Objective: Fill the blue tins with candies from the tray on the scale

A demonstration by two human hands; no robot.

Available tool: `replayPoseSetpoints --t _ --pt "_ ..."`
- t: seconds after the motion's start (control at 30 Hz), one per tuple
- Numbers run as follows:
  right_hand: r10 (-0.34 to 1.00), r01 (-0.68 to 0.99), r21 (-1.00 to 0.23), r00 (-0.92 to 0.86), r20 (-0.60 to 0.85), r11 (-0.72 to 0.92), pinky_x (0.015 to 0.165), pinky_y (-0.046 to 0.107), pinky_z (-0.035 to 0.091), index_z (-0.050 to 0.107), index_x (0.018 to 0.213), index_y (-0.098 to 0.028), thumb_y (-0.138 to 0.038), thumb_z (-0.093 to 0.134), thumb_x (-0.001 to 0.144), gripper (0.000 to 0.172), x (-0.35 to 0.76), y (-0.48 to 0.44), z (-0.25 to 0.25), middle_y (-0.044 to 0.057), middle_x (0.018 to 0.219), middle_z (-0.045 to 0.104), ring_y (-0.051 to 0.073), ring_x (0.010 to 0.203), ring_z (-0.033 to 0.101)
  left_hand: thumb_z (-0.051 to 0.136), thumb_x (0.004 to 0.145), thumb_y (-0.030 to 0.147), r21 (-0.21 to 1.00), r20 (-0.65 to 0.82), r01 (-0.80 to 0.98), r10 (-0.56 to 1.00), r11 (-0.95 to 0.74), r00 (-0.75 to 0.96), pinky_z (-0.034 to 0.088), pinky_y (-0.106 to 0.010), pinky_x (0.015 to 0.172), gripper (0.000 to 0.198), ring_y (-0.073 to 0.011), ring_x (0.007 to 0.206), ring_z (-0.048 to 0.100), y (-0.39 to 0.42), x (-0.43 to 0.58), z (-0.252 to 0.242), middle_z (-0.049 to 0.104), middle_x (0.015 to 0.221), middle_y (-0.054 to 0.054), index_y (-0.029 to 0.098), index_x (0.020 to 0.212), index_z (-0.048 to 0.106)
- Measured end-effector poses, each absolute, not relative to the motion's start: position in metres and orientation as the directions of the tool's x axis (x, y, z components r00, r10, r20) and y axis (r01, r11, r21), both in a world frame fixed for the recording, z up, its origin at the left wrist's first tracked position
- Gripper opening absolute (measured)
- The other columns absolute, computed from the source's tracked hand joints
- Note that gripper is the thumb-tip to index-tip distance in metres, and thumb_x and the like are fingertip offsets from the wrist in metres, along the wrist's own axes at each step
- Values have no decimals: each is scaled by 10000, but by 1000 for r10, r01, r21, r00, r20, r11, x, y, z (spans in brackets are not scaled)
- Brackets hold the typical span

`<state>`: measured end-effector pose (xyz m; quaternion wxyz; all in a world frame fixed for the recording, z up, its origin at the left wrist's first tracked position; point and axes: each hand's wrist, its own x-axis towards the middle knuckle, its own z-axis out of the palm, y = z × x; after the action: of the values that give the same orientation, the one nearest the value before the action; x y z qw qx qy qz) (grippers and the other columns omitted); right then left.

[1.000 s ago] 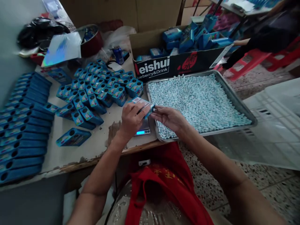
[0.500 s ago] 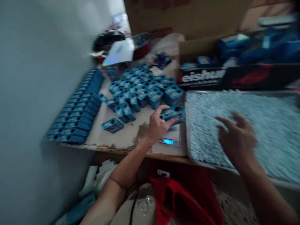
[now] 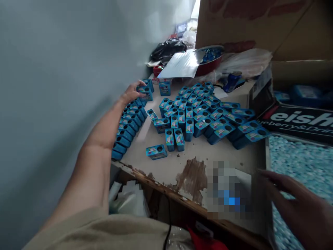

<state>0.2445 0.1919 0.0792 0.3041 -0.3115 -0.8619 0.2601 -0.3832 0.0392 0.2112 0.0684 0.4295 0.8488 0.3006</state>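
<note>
My left hand [image 3: 132, 93] reaches far left along the wall and is closed on a blue box [image 3: 144, 91] at the far end of the row of stacked blue boxes [image 3: 128, 121]. My right hand [image 3: 299, 205] hovers at the bottom right, fingers spread, holding nothing, at the near corner of the metal tray of pale blue tablets [image 3: 299, 166]. A loose group of several blue boxes [image 3: 203, 114] with round holes covers the middle of the table. One single blue box [image 3: 156, 152] lies apart near the front edge.
A worn table edge [image 3: 166, 189] with peeled brown patches runs in front. A cardboard carton [image 3: 299, 118] with printed lettering stands at the right. Behind are a red bowl [image 3: 208, 62], a blue can [image 3: 232, 80], plastic bags and a shiny sheet. A grey wall [image 3: 65, 69] closes the left.
My left hand has carried the blue box from the scale area to the far end of the stacked row at the wall. My right hand has let go and drawn back over the tray. The view swung left.
</note>
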Motion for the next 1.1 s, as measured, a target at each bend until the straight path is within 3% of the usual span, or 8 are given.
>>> replayPoseSetpoints --t 0.1,0.23,0.37,0.47,0.53,0.7,0.83,1.1 --pt "561 217 -699 -768 309 682 687 534 683 823 1202 -568 -435 714 1033 241 181 178 103 7 1039 879 370 839 852 843 782 278 529 3 673 792 517 -610 569 -384 1058 285 -255 1148 685 38 -412 189 804 1144 -63 207 1032 726" --pt "294 92 -601 -923 247 794 776 447 674 842 1306 -334 -324 581 1097 335 98 180 117 76 1139 875 304 907 853 799 865 232 337 -94 748 811 572 -578 558 -359 1104 235 -235 1122 706 28 -439 164 814 1059 -18 211 1100 801" --pt "156 49 -464 -968 195 885 799 400 617 841 1340 -274 -223 528 1076 413 34 192 131 106 1251 856 303 992 835 849 991 324 208 -2 762 779 614 -627 265 -657 1399 276 -247 1247 610 28 -439 139 819 1168 -60 122 1163 773" --pt "155 56 -430 -967 200 901 815 382 566 873 1211 -248 -263 584 1100 310 -19 190 151 100 1115 862 298 971 813 970 929 394 194 54 780 787 595 -614 84 -791 1394 510 -285 1388 534 28 -428 128 776 1395 -122 116 1289 740" --pt "196 92 -397 -953 231 913 802 382 537 871 1147 -223 -297 571 1131 309 -64 179 163 102 1028 850 306 963 795 926 972 365 192 45 800 809 569 -586 173 -732 1403 484 -282 1372 571 27 -422 128 754 1458 -119 156 1363 731" --pt "112 68 -241 -978 175 968 898 372 526 775 1431 -162 -117 522 1104 416 -175 138 172 176 1342 806 329 1221 727 634 1081 280 130 -10 849 857 512 -515 506 -392 1139 242 -302 1280 704 26 -411 136 785 1357 -131 207 1268 769" --pt "-175 -183 -102 -981 81 978 875 345 520 701 1546 -162 45 515 997 616 -219 143 169 180 1462 742 291 1190 733 487 1088 250 93 16 825 827 558 -562 519 -414 1010 351 -353 1175 744 30 -404 126 802 1238 -171 164 1319 736" --pt "-276 -278 17 -959 -66 960 882 320 537 885 1187 -259 18 723 930 410 -240 175 156 70 1189 827 268 1132 762 477 1109 289 101 67 811 809 577 -584 473 -487 1135 367 -377 1264 684 32 -405 111 792 1376 -176 175 1270 786"
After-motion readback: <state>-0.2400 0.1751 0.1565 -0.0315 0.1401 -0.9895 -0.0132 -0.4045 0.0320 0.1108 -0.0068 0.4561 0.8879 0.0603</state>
